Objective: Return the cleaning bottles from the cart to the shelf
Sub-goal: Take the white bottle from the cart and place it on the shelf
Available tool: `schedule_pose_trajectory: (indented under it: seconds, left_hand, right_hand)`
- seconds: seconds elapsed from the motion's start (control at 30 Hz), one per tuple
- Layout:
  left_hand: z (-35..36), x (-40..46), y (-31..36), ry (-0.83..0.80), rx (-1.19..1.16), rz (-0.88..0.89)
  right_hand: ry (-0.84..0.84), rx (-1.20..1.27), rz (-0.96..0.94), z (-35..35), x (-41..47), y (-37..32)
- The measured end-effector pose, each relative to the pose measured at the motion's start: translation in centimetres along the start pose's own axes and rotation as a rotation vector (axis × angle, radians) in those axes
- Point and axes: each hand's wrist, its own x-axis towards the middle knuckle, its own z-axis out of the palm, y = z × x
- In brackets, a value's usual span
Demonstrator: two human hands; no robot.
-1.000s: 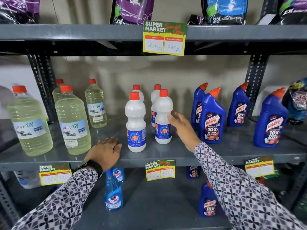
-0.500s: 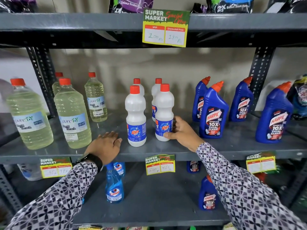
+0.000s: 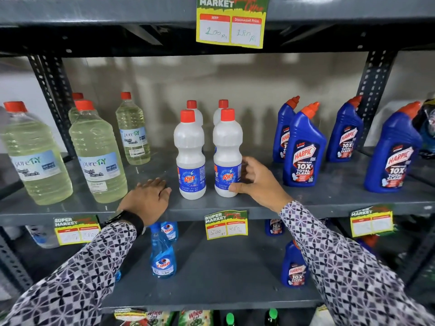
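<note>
Several white Rin bottles with red caps stand in two rows on the grey middle shelf [image 3: 329, 198]. My right hand [image 3: 256, 182] wraps the base of the front right Rin bottle [image 3: 227, 147], thumb in front and fingers behind. The front left Rin bottle [image 3: 190, 151] stands upright beside it. My left hand [image 3: 148, 198] rests flat on the shelf's front edge, just left of that bottle, holding nothing. The cart is out of view.
Clear Purety bleach bottles [image 3: 96, 151] stand to the left, blue Harpic bottles [image 3: 303, 149] to the right. Price tags [image 3: 226, 224] hang on the shelf edges. The lower shelf holds Colin sprays [image 3: 162, 255] and more Harpic [image 3: 294, 267].
My right hand moved from the bottle's side down to its base and closed round it. The bottle now stands level with the front left one. The camera came closer.
</note>
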Motion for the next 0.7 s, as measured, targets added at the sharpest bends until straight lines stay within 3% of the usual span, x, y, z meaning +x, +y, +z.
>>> schedule_pose_trajectory:
  seconds: [0.7]
  left_hand:
    - [0.31,0.01,-0.07,0.013,-0.013,-0.009]
  right_hand:
    - [-0.007,0.003,0.001,-0.29,-0.24,0.10]
